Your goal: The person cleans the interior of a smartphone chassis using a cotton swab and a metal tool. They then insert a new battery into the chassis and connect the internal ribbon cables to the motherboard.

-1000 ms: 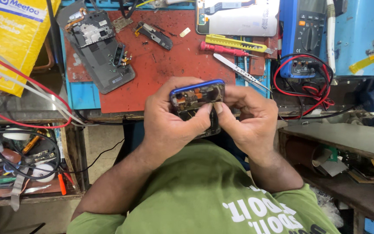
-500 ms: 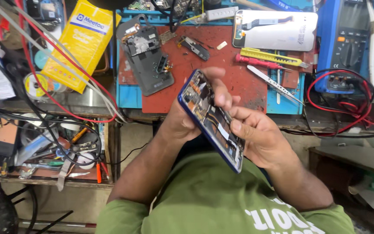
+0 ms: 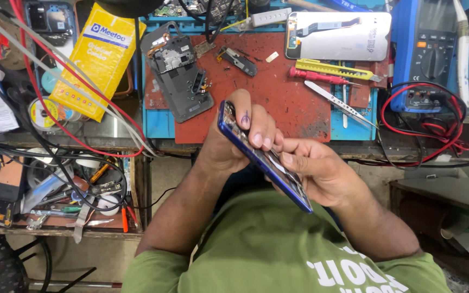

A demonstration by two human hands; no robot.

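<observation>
Close against the green shirt (image 3: 278,244), both hands hold an opened blue phone (image 3: 264,163) edge-up and slanted, its top corner toward the bench and its lower end down near the chest. The left hand (image 3: 234,144) is closed around the upper end, fingers curled over the exposed inner face; the right hand (image 3: 321,171) is closed on the lower half, thumb pressing along the open side. A second ago the phone lay flat and crosswise between the two hands, held by its ends; half a second ago it was already swung up at an angle. Now it is turned further, nearly edge-on to the camera, and drawn closer to the body, so the work appears to have moved from holding the phone level to working along its length with the thumb.

Just beyond the grip lies the red mat (image 3: 278,87), with a dismantled grey phone (image 3: 180,76) to the left of the hands and a small black part (image 3: 238,61) ahead. Farther right sit a yellow cutter (image 3: 332,69), a red screwdriver (image 3: 313,76) and tweezers (image 3: 340,103). At the far edge rests a white back cover (image 3: 337,35), with a blue multimeter (image 3: 427,54) and its red leads to the right. A yellow packet (image 3: 96,62) lies far left.
</observation>
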